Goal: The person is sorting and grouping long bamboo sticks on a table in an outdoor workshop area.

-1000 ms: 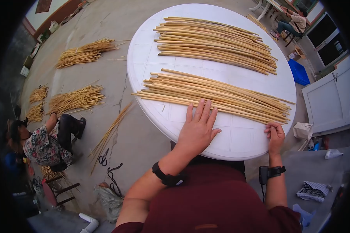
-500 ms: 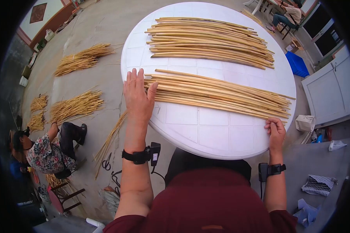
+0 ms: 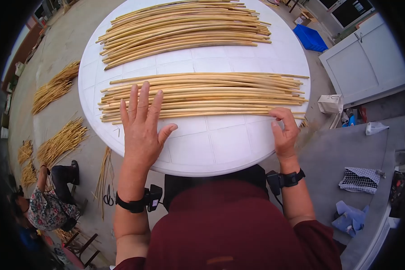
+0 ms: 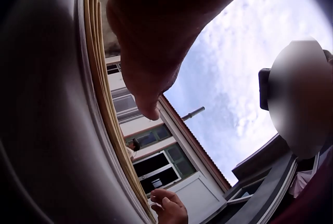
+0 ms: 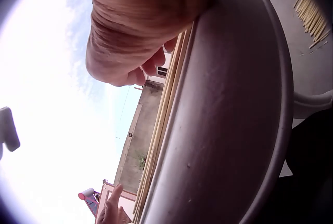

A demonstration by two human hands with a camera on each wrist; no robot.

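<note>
Two rows of long straw-coloured stalks lie side by side on a round white table (image 3: 191,157). The near row of stalks (image 3: 202,96) runs left to right in front of the person, while the far row of stalks (image 3: 184,31) lies beyond a strip of bare tabletop. With fingers spread, the left hand (image 3: 141,128) overlaps the left part of the near row in the head view. The right hand (image 3: 285,134) is at the near edge of that row, towards its right end, with fingers loosely bent. In the left wrist view the right hand (image 4: 169,208) appears beside the stalks.
Straw bundles (image 3: 62,140) lie on the floor at left, near a seated person in a flowered shirt (image 3: 51,209) and scissors (image 3: 108,196). A blue crate (image 3: 310,38) and a white door (image 3: 366,56) stand at right. A checked cloth (image 3: 360,180) lies on a grey surface.
The left hand went from the near row's front edge to its left end, then over its left part. The right hand stays near the right end. The head view has shifted right.
</note>
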